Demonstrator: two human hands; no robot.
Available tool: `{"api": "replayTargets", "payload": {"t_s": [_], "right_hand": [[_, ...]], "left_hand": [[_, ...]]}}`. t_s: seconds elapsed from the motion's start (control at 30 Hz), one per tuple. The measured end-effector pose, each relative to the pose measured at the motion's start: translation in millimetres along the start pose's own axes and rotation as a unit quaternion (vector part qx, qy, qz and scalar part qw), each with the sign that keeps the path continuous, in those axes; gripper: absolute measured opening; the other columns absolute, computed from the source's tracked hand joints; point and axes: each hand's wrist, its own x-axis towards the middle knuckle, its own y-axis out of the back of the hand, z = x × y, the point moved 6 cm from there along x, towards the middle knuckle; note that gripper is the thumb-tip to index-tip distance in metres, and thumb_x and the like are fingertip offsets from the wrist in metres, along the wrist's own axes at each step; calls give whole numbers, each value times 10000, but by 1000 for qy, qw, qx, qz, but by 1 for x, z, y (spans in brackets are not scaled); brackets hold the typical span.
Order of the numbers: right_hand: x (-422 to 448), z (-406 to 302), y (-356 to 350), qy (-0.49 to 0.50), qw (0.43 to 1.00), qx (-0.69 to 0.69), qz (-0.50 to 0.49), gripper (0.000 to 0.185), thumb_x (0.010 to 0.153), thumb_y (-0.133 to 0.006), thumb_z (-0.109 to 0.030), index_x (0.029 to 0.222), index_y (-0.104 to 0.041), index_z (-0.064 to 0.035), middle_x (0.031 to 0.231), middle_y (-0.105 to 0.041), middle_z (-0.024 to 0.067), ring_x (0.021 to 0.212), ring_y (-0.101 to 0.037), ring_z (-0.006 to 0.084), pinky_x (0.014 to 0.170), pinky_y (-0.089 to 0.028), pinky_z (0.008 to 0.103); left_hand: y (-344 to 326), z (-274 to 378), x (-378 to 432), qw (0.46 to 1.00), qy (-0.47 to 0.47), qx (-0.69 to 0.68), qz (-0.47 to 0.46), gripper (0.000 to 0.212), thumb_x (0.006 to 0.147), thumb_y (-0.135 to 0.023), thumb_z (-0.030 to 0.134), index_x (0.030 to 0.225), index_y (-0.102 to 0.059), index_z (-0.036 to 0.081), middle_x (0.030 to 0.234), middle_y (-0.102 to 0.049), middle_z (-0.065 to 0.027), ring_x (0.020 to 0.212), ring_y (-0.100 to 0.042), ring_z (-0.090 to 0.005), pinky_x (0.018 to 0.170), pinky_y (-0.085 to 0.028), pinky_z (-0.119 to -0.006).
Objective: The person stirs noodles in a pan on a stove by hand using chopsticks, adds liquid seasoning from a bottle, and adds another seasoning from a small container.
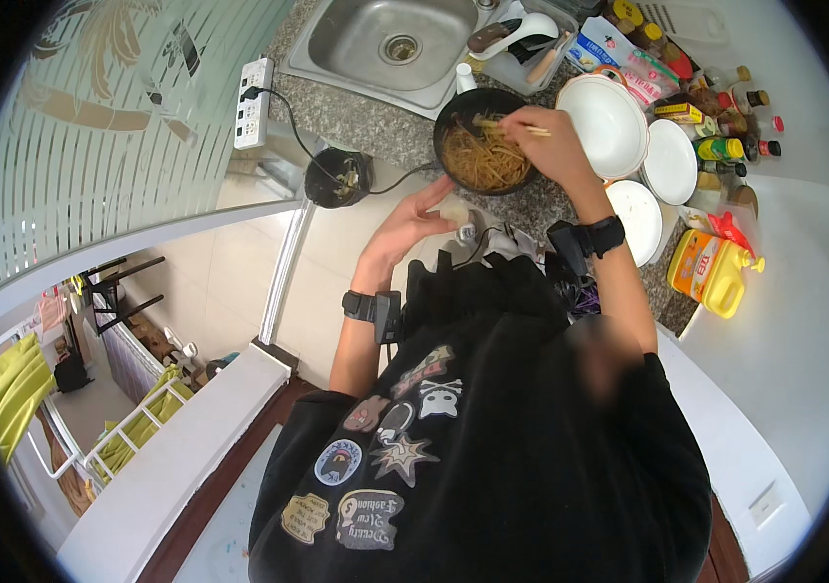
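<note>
A black round pan (440, 138) stands on the granite counter, holding brown noodle-like strands (486, 157) that look cooked. My right hand (549, 138) grips a pair of wooden chopsticks (537, 131), whose far ends reach into the food. At the pan's near left side is my left hand (414, 222), its fingertips at or against the outer wall. Its thumb is apart from the fingers, and a pale rounded thing (454, 213) shows beside it. Whether that hand grips this thing cannot be told. A white handle (465, 78) sticks out from the pan's far side.
A steel sink (327, 55) lies beyond the pan. Right of it are a white pot (597, 131), white plates (668, 164), several sauce bottles and a yellow detergent jug (722, 291). A cord runs from a power strip (253, 106) past a black bin (331, 193).
</note>
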Motion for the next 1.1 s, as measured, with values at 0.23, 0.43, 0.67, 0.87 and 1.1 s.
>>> {"api": "replayTargets", "payload": {"t_s": [0.23,0.43,0.67,0.87,1.1], "right_hand": [[1,0,-24,74,996,5,-38,177,847,-672,-137,943,-733,-1,867,-722,173,786,-699,333,722,-544,367],[-17,-8,-18,-52,985,62,-155,169,840,-661,-136,912,-745,-8,842,-722,182,775,-701,341,724,-555,365],[-20,-18,31,0,993,-95,70,208,867,-586,-153,906,-726,-4,918,-701,217,859,-664,407,792,-537,450],[-30,1,-22,36,999,-30,-4,164,862,-583,-86,900,-704,17,900,-686,214,806,-656,403,723,-526,460],[-47,0,-1,-30,995,-59,-77,178,889,-596,-100,898,-712,35,883,-701,183,785,-666,379,722,-535,412]], "left_hand": [[-1,-2,1,999,0,-46,-9,827,835,-643,-91,1554,-242,-18,1612,-270,-178,1312,-528,-226,1079,-427,-335],[-4,4,2,1000,1,-21,-23,824,842,-649,-86,1553,-239,-23,1606,-280,-180,1313,-528,-229,1084,-426,-334],[2,-4,-1,1000,2,2,-3,802,847,-663,-67,1546,-274,-15,1604,-290,-175,1398,-426,-232,1094,-410,-334],[1,2,0,1000,15,-11,-11,810,842,-653,-82,1551,-270,-4,1613,-271,-180,1463,-322,-229,1114,-379,-324],[3,-4,2,1000,10,-9,-14,820,837,-641,-98,1556,-258,0,1615,-270,-171,1436,-366,-223,1108,-391,-319]]}}
